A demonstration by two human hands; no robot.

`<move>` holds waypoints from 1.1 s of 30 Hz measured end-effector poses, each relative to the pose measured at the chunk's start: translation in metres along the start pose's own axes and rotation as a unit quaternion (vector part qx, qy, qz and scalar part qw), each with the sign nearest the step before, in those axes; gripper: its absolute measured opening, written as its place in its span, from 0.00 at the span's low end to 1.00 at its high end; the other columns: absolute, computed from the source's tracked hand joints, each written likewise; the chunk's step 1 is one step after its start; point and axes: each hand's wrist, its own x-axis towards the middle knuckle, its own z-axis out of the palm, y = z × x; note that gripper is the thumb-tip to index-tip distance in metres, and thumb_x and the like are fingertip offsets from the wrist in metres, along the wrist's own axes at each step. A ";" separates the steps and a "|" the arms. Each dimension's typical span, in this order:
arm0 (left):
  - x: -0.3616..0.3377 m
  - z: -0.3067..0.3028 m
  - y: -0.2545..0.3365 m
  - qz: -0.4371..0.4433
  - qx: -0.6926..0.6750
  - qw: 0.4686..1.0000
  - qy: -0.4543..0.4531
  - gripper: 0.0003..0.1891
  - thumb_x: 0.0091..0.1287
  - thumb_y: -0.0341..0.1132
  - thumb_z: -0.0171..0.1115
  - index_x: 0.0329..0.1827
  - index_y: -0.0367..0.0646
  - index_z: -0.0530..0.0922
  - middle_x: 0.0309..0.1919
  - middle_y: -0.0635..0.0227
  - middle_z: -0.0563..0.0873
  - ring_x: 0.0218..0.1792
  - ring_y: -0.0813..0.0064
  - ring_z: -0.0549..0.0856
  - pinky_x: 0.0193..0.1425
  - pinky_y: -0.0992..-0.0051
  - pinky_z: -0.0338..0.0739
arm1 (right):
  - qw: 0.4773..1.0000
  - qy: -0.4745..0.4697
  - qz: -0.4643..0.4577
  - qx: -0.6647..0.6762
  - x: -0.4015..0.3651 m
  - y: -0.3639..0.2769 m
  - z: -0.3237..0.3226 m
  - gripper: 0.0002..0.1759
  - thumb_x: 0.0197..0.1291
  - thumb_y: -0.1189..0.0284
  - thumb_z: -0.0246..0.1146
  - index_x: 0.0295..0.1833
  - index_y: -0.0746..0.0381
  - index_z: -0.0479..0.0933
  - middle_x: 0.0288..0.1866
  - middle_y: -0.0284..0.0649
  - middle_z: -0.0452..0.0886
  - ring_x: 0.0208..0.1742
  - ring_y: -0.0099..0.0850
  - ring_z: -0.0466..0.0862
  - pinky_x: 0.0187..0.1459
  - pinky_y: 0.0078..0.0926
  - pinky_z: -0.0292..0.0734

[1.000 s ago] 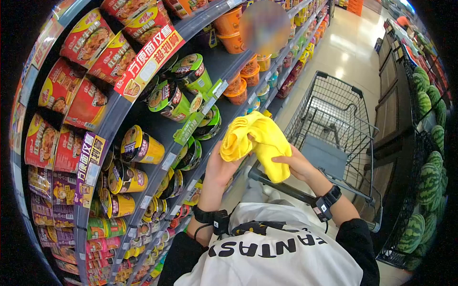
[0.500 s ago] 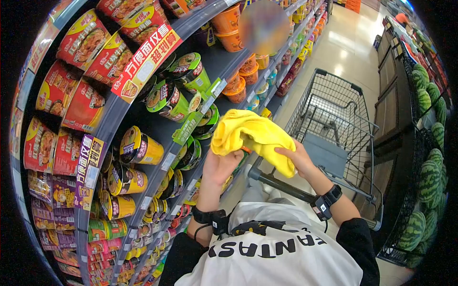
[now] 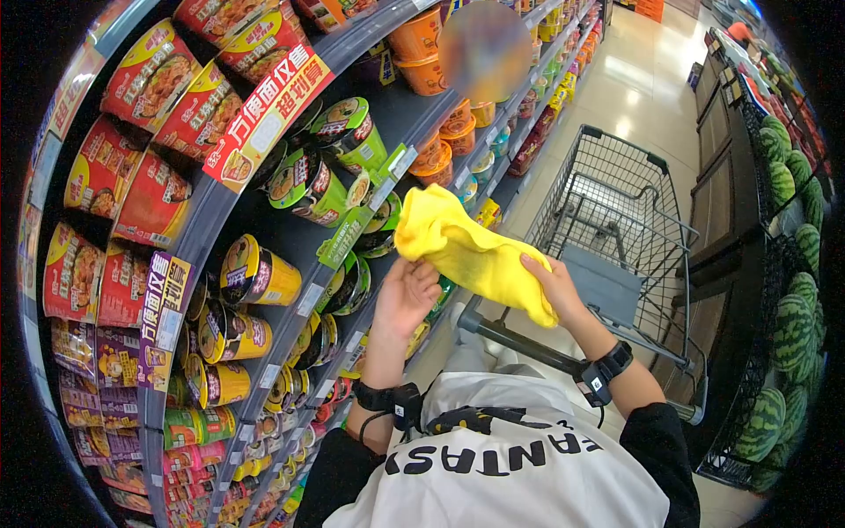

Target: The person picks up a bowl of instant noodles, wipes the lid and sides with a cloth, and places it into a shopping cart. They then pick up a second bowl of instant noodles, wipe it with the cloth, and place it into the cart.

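Note:
A yellow cloth [image 3: 475, 255], folded and soft, is stretched between my hands in front of the noodle shelf. My right hand [image 3: 559, 289] grips its right end, thumb on top. At the cloth's lower left edge is my left hand [image 3: 408, 295], its fingers curled in and closed at the edge; part of its grip is hidden behind the fabric. Both wrists wear black bands with small devices. Just below the cloth runs the dark handle [image 3: 528, 341] of a shopping cart [image 3: 607, 202].
To the left, shelves hold instant noodle cups, including red [image 3: 151, 75], green [image 3: 308, 185] and yellow [image 3: 260, 268] ones. The cart stands ahead in the aisle [image 3: 629, 75]. Along the right, watermelons [image 3: 760, 425] lie in a dark-sided display.
The bunched cloth has been drawn out longer and flatter, its left end pointing up. My left hand's fingers have curled in more below its edge. My right hand keeps its hold.

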 end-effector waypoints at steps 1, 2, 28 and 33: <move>-0.001 -0.010 0.006 -0.007 0.057 0.998 0.016 0.12 0.66 0.39 0.47 0.42 0.39 0.72 0.37 0.65 0.79 0.36 0.76 0.76 0.40 0.78 0.72 | 1.000 -0.022 0.010 0.006 -0.003 -0.005 0.001 0.18 0.59 0.63 0.60 0.46 0.67 0.74 0.35 0.36 0.81 0.31 0.21 0.80 0.33 0.18 0.76; -0.002 -0.020 0.010 -0.013 0.115 0.993 0.032 0.12 0.65 0.39 0.48 0.40 0.39 0.72 0.37 0.65 0.79 0.36 0.75 0.77 0.42 0.78 0.72 | 0.999 -0.044 0.021 0.011 -0.007 -0.011 0.002 0.18 0.59 0.63 0.60 0.46 0.67 0.74 0.36 0.36 0.81 0.31 0.21 0.81 0.34 0.18 0.76; -0.007 -0.028 0.001 0.189 0.100 0.950 0.226 0.22 0.62 0.33 0.56 0.60 0.41 0.66 0.57 0.64 0.74 0.59 0.65 0.71 0.63 0.63 0.63 | 0.985 -0.136 0.067 0.079 -0.005 -0.014 -0.007 0.22 0.58 0.70 0.58 0.58 0.58 0.63 0.49 0.39 0.73 0.46 0.26 0.77 0.45 0.21 0.75; -0.013 -0.012 0.009 0.258 0.147 0.911 0.288 0.20 0.62 0.32 0.55 0.58 0.41 0.67 0.55 0.63 0.75 0.56 0.65 0.74 0.60 0.63 0.67 | 0.987 -0.154 0.037 -0.007 -0.013 -0.024 0.000 0.31 0.48 0.80 0.59 0.59 0.52 0.60 0.50 0.38 0.69 0.51 0.30 0.73 0.51 0.22 0.70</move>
